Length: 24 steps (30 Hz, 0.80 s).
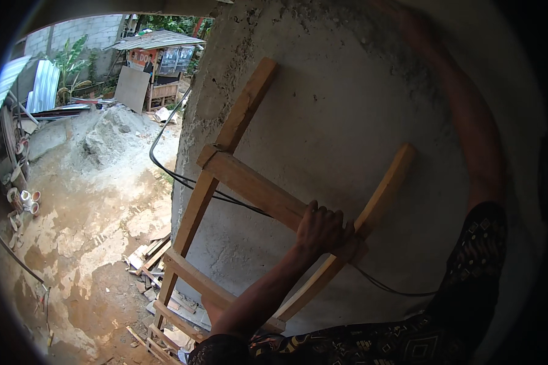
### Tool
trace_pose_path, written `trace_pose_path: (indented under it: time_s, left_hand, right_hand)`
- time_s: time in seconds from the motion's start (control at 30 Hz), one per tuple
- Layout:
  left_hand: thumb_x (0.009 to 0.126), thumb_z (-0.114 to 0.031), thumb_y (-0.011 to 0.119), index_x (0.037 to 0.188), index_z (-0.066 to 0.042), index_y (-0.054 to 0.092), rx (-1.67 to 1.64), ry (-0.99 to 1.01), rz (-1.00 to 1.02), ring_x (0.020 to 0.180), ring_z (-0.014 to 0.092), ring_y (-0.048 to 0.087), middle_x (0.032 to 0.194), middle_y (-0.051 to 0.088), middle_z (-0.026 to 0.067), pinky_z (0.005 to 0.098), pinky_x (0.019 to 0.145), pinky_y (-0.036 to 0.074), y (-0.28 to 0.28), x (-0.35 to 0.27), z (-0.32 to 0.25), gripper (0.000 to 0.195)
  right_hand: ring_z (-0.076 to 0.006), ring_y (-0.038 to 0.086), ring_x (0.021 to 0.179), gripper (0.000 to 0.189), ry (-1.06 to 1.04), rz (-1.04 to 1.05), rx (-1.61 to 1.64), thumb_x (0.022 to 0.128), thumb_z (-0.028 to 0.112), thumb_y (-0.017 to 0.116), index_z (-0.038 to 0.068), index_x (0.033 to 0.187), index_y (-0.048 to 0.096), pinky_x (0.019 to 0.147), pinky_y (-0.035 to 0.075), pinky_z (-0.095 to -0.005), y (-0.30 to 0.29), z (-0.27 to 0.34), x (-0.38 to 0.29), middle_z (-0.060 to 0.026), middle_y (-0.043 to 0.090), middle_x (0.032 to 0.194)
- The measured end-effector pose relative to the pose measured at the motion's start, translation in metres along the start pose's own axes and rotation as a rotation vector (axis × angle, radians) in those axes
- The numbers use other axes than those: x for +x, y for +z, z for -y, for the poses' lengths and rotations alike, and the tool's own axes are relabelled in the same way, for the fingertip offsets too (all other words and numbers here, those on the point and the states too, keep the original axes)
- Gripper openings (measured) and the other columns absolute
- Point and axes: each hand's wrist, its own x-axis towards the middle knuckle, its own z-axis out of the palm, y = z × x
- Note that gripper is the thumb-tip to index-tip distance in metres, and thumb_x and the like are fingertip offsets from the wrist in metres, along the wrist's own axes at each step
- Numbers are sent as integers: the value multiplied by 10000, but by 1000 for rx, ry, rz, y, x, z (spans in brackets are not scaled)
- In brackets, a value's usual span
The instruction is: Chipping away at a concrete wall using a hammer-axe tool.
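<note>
My left hand (320,228) is closed around the upper rung (260,185) of a wooden ladder, close to its right rail (386,187). The ladder's left rail (246,105) rises higher in the picture, and both rail tops reach the rough cement wall (319,123). More rungs, such as the second rung (201,276), run down below my left forearm. My right arm is stretched up along the wall, and my right hand (395,11) is dim and blurred at the top edge. Its fingers cannot be made out.
Black cables (164,169) bend around the wall's edge and pass behind the ladder. Far below on the ground lie scrap wood pieces (153,255) and a heap of grey sand (112,130). A small shed (164,68) with a corrugated roof stands beyond. White pipe fittings (27,200) lie at the left.
</note>
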Motion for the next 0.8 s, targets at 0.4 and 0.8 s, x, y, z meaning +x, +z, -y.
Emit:
trace_pose_path:
  time_s: [0.4,0.8]
  left_hand:
    - [974,-450,539,677,-107,639,-2,-2,-8,618,215,671,592,650,78,387,815,433,-2,-2,3,465]
    - [975,-454,543,682,-105,643,11,-13,4,617,215,674,606,662,84,381,798,436,-4,-5,3,466]
  right_hand:
    - [-269,670,764,185,-622,-459,709,1007,127,573,6,1146,587,695,522,-418,-2,60,38,-134,654,840]
    - [-303,666,924,214,-209,-290,322,966,142,599,-18,1099,647,788,522,-440,-17,61,22,-202,674,996]
